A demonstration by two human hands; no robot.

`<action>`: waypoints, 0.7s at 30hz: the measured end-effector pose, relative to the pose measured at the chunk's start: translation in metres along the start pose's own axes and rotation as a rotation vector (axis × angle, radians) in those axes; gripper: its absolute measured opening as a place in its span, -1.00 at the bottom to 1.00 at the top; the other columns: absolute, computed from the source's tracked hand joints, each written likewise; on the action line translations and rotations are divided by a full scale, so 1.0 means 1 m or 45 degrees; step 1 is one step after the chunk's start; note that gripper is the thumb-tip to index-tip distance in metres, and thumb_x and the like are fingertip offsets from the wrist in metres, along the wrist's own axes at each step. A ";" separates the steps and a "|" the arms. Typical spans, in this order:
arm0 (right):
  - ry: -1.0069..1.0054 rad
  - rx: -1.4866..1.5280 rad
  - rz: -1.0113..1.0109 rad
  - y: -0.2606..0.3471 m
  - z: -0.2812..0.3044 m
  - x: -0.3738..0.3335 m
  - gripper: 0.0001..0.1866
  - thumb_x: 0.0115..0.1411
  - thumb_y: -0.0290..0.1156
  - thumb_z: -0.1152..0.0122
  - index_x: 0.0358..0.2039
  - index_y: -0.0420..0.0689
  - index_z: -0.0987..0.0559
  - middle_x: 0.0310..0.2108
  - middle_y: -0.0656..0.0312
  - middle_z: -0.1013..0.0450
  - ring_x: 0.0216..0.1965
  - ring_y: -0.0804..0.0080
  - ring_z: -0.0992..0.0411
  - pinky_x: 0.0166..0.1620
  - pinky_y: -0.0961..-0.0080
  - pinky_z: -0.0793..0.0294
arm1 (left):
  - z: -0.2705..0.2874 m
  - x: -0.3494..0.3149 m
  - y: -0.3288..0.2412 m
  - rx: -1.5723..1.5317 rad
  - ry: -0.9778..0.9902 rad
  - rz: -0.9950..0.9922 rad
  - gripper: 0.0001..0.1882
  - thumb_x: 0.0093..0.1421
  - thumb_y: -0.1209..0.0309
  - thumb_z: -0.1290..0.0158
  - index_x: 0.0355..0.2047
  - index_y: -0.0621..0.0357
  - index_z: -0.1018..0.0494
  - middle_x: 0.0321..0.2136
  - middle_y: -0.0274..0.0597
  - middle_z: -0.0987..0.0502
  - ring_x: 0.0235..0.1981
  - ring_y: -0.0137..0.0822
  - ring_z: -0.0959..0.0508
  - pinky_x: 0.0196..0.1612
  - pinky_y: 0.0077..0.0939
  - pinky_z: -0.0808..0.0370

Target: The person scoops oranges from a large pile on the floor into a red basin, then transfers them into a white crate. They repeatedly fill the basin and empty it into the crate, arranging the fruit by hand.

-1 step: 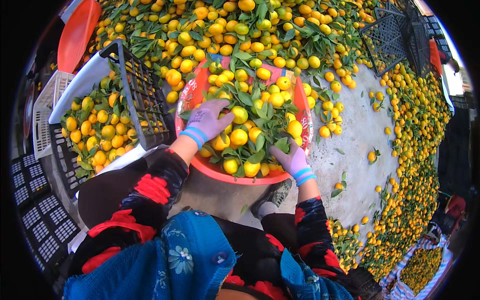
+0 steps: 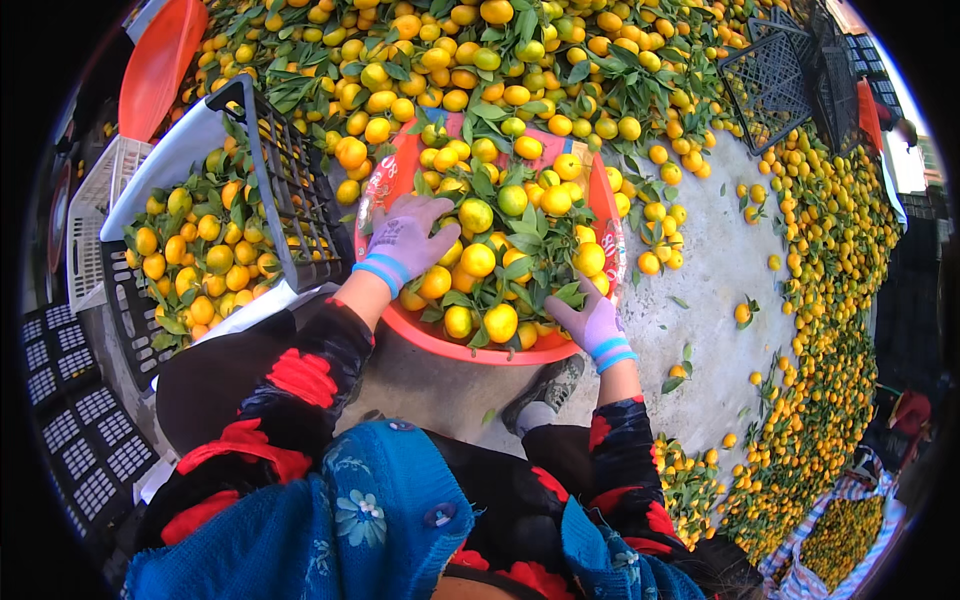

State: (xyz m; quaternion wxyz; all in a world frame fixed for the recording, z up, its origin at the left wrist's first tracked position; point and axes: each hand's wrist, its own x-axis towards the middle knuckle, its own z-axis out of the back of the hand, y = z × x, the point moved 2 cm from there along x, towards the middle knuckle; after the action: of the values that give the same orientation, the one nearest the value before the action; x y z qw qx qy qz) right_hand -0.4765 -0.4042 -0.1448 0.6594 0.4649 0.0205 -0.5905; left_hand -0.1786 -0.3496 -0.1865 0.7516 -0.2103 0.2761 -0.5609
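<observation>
While citrus fruits [image 2: 478, 260] fill the red basin [image 2: 604, 205], the left hand [image 2: 408, 238] is spread near its left edge; the right hand [image 2: 592, 318], thumb and fingers parted, is at the lower-right edge. Beyond the left edge: black crate [image 2: 268, 200].

Two gloved hands [image 2: 406, 242] [image 2: 591, 318], one fruit-filled basin [image 2: 604, 205]; one striped sack [image 2: 798, 575]

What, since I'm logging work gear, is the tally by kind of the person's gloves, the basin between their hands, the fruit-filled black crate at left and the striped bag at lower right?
Lilac gloves: 2
Red basin: 1
Black crate: 1
Striped bag: 1
Total: 5
</observation>
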 end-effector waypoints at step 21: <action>-0.945 1.248 -0.026 -0.138 -0.058 0.020 -0.60 0.06 -0.59 -0.24 -0.04 -0.30 -0.47 -0.17 0.10 -0.52 -0.23 0.31 -0.51 -0.15 0.41 -0.52 | -0.007 0.067 0.126 -0.533 -0.299 0.972 -0.08 0.16 -0.34 0.31 -0.01 0.36 -0.45 -0.01 0.27 -0.46 0.10 0.11 -0.42 0.12 -0.25 -0.30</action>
State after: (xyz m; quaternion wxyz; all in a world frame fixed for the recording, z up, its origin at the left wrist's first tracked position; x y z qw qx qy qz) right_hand -0.5502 -0.3641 -0.2702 0.3265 0.4770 -0.4800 -0.6599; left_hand -0.0768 -0.3783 -0.2827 0.8722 -0.3034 0.3542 -0.1478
